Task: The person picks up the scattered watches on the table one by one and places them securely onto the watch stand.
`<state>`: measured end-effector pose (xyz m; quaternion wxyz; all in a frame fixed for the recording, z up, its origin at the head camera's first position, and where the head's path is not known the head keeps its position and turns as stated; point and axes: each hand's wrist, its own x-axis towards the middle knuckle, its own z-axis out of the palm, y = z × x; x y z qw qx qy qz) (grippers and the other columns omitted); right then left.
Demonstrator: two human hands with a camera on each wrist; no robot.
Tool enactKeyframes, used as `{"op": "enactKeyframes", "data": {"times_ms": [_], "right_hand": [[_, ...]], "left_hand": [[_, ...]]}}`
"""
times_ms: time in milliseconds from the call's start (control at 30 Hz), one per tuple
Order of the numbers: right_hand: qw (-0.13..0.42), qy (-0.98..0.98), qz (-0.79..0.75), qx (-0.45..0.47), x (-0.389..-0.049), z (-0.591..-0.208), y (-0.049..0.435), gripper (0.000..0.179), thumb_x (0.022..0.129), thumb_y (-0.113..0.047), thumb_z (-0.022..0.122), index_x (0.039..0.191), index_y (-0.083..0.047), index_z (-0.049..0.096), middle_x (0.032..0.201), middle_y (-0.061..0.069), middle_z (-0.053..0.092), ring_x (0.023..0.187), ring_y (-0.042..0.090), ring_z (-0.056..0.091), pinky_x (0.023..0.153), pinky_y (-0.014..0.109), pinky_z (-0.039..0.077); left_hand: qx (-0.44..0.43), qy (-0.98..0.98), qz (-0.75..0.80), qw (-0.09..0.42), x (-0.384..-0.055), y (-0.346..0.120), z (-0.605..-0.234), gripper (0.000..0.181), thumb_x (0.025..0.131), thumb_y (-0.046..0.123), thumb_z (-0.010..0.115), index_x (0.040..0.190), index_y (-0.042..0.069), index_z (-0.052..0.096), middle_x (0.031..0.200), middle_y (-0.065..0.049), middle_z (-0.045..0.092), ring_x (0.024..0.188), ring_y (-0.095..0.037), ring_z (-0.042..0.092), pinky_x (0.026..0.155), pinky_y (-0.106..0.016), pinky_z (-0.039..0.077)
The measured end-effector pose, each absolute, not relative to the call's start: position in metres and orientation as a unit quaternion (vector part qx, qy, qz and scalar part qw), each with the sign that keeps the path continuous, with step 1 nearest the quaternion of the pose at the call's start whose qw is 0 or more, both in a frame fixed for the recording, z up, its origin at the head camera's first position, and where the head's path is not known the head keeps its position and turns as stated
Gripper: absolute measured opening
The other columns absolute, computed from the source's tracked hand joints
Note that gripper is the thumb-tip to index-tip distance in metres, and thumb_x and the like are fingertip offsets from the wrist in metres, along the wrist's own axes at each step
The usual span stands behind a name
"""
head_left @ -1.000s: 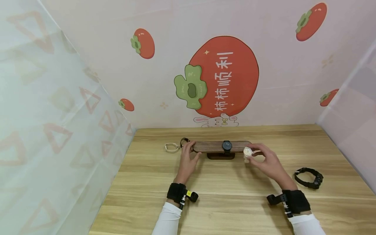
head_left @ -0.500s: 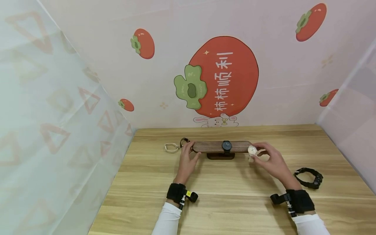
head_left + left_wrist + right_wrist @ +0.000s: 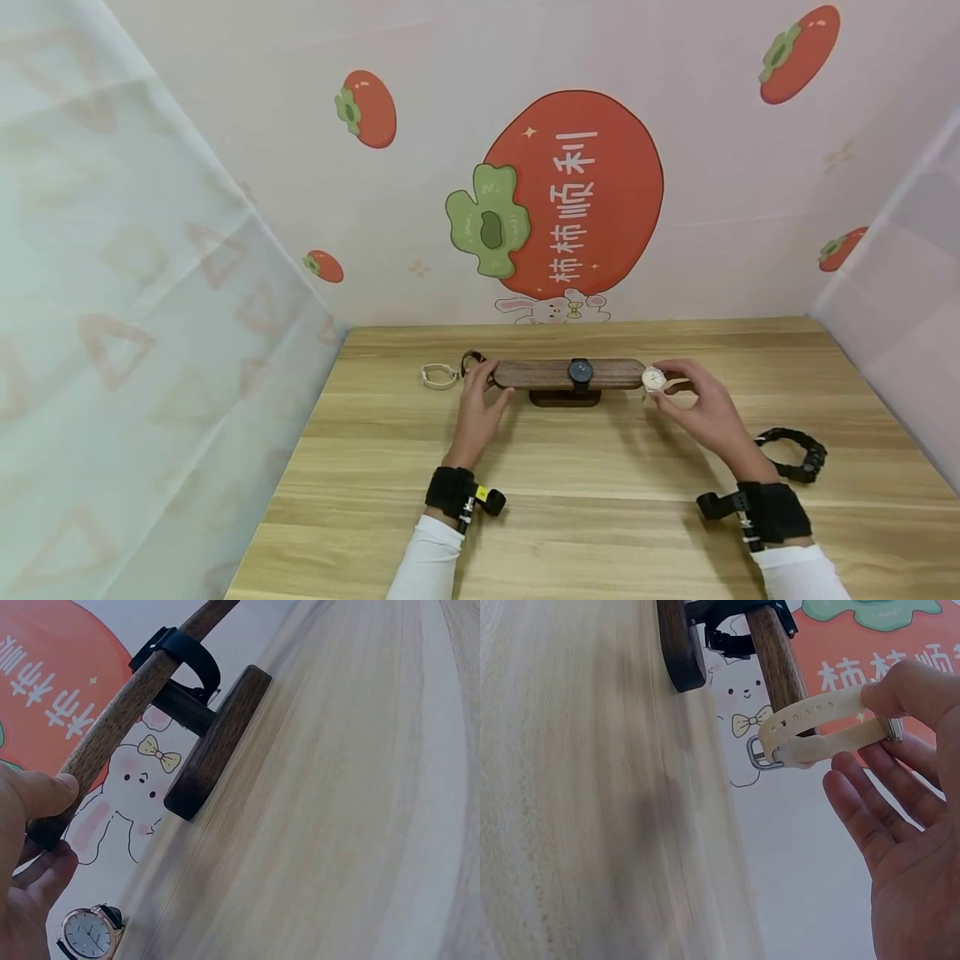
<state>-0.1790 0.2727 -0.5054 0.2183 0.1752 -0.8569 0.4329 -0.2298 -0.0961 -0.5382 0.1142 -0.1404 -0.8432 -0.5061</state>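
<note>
The dark wooden watch stand (image 3: 540, 374) has a long horizontal bar on a short base. My left hand (image 3: 478, 417) grips the bar's left end, its thumb on one side and fingertips on the other in the left wrist view. My right hand (image 3: 705, 410) pinches a wristwatch with a cream strap (image 3: 817, 712) and a pale round dial (image 3: 653, 380). Its buckled strap forms a loop right at the bar's right end, and the dark end shows between the strap's two sides in the right wrist view. A black watch (image 3: 580, 372) is looped round the middle of the bar.
Left of the stand lie a cream-coloured watch (image 3: 438, 377) and a dark-strapped watch (image 3: 88, 933), the latter partly behind my left hand in the head view. A chunky black watch (image 3: 806, 458) lies beside my right wrist. A patterned wall backs the wooden table (image 3: 570, 533).
My right hand has drawn the cream-strapped watch to the right along the bar, from near its right end to the very tip. The left hand and stand stay put.
</note>
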Motion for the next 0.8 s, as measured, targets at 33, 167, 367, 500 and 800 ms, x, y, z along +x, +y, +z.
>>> {"op": "enactKeyframes", "data": {"times_ms": [33,167,367,500,800], "right_hand": [[0.218,-0.858,0.432,0.173,-0.179,-0.506,0.273,0.049,0.089,0.007,0.081,0.135,0.000,0.066,0.125,0.016,0.068,0.110,-0.008,0.055,0.085,0.011,0.055],[0.216,-0.862,0.428,0.165,-0.181,-0.506,0.276,0.048,0.090,0.006,0.080,0.136,0.000,0.065,0.126,0.016,0.067,0.109,-0.012,0.053,0.086,0.007,0.052],[0.221,-0.865,0.422,0.158,-0.184,-0.507,0.279,0.048,0.090,0.006,0.080,0.136,0.000,0.064,0.127,0.018,0.067,0.110,-0.012,0.054,0.089,0.007,0.051],[0.215,-0.868,0.421,0.153,-0.185,-0.506,0.280,0.048,0.091,0.004,0.079,0.137,0.001,0.064,0.130,0.019,0.066,0.110,-0.013,0.053,0.093,0.004,0.047],[0.207,-0.866,0.433,0.143,-0.190,-0.511,0.278,0.047,0.092,0.003,0.079,0.137,0.001,0.064,0.131,0.019,0.066,0.110,-0.013,0.054,0.097,0.007,0.050]], "left_hand": [[-0.141,-0.843,-0.506,0.113,-0.230,-0.096,-0.538,0.059,0.103,0.015,0.072,0.157,0.009,0.049,0.159,-0.024,0.045,0.145,-0.038,0.051,0.117,-0.048,0.053],[-0.139,-0.844,-0.506,0.113,-0.229,-0.096,-0.537,0.059,0.103,0.015,0.073,0.157,0.009,0.050,0.159,-0.022,0.045,0.145,-0.038,0.051,0.117,-0.047,0.053],[-0.144,-0.843,-0.505,0.119,-0.229,-0.096,-0.538,0.058,0.103,0.016,0.073,0.156,0.007,0.051,0.157,-0.022,0.046,0.144,-0.038,0.052,0.116,-0.046,0.053],[-0.144,-0.841,-0.508,0.116,-0.228,-0.096,-0.537,0.059,0.103,0.016,0.073,0.156,0.007,0.050,0.157,-0.020,0.046,0.145,-0.037,0.051,0.117,-0.044,0.053],[-0.149,-0.839,-0.509,0.118,-0.229,-0.097,-0.538,0.059,0.103,0.018,0.072,0.157,0.008,0.050,0.158,-0.023,0.045,0.145,-0.039,0.051,0.117,-0.046,0.053]]}}
